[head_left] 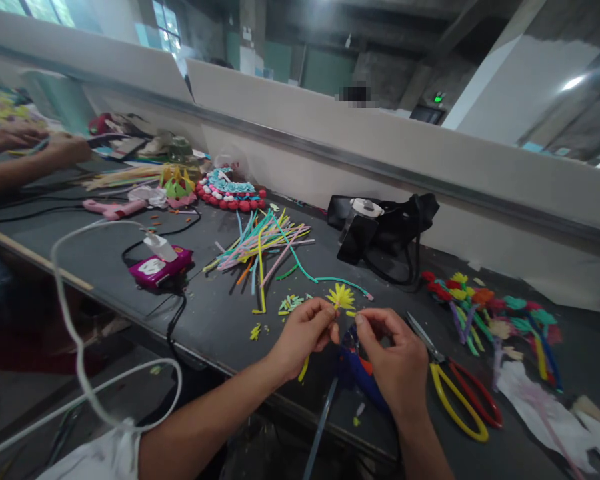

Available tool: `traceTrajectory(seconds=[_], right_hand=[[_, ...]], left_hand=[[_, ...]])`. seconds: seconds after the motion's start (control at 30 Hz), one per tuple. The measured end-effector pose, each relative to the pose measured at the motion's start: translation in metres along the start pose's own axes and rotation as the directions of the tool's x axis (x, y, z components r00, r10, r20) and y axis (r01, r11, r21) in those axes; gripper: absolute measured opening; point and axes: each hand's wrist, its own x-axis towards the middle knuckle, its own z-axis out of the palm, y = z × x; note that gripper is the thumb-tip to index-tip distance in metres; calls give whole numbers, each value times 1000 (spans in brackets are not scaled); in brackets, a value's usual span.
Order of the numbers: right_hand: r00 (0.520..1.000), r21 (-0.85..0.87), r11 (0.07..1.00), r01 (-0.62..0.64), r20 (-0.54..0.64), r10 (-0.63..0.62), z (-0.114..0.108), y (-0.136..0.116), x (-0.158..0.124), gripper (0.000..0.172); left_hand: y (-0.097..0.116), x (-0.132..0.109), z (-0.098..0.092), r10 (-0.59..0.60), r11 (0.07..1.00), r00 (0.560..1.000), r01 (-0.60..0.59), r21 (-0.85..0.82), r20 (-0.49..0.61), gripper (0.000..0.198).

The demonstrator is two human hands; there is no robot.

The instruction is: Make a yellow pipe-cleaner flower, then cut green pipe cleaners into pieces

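Observation:
My left hand (pixel 300 339) is closed in a pinch on a yellow pipe-cleaner flower (pixel 341 295), its spiky petals fanned out above the fingertips. A yellow stem (pixel 304 368) shows below that hand. Close beside the flower, thumb and finger of my right hand (pixel 399 360) pinch a short yellow pipe-cleaner piece (pixel 351 313). A blue glue gun (pixel 349 368) lies under and between my hands, partly hidden by the right one, with a clear glue stick (pixel 322 423) extending from its back. Several cut pale pieces (pixel 291 304) lie left of the flower.
Yellow-and-red-handled scissors (pixel 455 393) lie right of my right hand. Beyond are a pipe-cleaner pile (pixel 260 243), a black bag (pixel 405 233) and finished flowers (pixel 485 303). A purple power strip (pixel 163 267) with a white cable stands left. A co-worker's hands (pixel 55 147) are at far left.

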Motion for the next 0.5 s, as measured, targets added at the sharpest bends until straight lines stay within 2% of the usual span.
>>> traceTrajectory(seconds=[0.13,0.27,0.5], right_hand=[[989,-82,987,139,-28,-142,4,1,0,9],[980,-128,974,189,-35,-195,8,4,-1,7],[963,-214,943,257,-26,-268,11,0,-2,7]], left_hand=[[-1,-1,1,12,997,1000,-11,77,-11,25],[-4,-1,0,44,984,999,-39,176,-26,25],[-11,-1,-7,249,867,968,-207,452,-35,18]])
